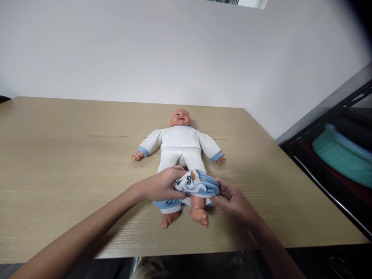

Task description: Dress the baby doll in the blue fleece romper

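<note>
The doll (181,149) lies face-up mostly past the left hand (167,183) and right hand (236,197), both gripping bunched blue-and-white cloth (200,184) over one shin (198,202), so I'd say the white top (180,137) is on, the trouser leg (167,205) below the left hand's sorted, this one isn't.

Blue-white patterned cloth (203,187), white top (180,138)

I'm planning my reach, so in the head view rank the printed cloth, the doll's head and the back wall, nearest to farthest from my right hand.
From your right hand:
1. Printed cloth: held, just left of the hand.
2. Doll's head: forward and to the left.
3. Back wall: farthest forward, beyond the head.
</note>
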A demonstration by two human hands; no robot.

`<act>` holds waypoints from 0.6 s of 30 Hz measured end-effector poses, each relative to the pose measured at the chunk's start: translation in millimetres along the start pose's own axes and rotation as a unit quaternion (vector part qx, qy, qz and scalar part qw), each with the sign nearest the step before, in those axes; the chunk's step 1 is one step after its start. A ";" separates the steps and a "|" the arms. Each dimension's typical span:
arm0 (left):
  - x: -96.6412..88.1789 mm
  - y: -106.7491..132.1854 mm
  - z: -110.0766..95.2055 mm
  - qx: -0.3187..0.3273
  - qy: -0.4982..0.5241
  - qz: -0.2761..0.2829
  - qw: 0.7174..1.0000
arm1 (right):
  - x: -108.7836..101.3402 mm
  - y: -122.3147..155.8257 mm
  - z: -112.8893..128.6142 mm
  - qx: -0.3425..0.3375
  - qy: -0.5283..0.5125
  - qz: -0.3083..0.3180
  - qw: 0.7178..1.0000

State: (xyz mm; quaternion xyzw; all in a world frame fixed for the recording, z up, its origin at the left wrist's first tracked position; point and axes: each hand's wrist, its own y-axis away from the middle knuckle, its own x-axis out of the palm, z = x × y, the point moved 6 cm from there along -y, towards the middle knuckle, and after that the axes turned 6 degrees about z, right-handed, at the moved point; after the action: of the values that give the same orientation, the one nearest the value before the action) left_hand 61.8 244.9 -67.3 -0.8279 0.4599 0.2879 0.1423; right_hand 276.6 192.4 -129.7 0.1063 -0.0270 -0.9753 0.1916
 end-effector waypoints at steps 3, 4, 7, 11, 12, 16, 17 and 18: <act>-4.5 12.6 0.3 0.013 -0.059 -0.032 0.998 | -4.6 -4.8 13.7 -0.014 0.049 0.057 0.997; -6.5 18.8 0.0 0.029 -0.082 -0.051 0.995 | -5.1 -5.3 17.9 -0.022 0.070 0.061 0.995; -11.6 41.1 4.8 0.066 -0.139 -0.099 0.983 | -6.3 -6.8 29.3 -0.068 0.138 0.051 0.987; -16.2 66.4 22.4 0.049 -0.145 -0.137 0.979 | -12.0 -18.8 39.1 -0.158 0.173 0.036 0.971; -16.6 69.6 26.1 0.049 -0.129 -0.145 0.980 | -14.1 -25.3 39.5 -0.168 0.164 0.039 0.971; -18.4 65.6 44.7 0.048 0.014 -0.186 0.981 | -21.1 -61.5 30.3 -0.118 0.043 0.060 0.990; -19.5 61.8 52.2 0.041 0.074 -0.205 0.975 | -21.9 -70.4 25.6 -0.092 0.009 0.058 0.994; -20.7 57.9 60.3 0.031 0.133 -0.229 0.964 | -22.2 -78.2 20.4 -0.069 -0.019 0.051 0.996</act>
State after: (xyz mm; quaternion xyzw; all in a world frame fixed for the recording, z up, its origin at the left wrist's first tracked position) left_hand -16.4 258.0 -101.0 -0.9370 0.2815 0.1207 0.1682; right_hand 263.5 273.4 -112.7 0.0723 0.0314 -0.9658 0.2470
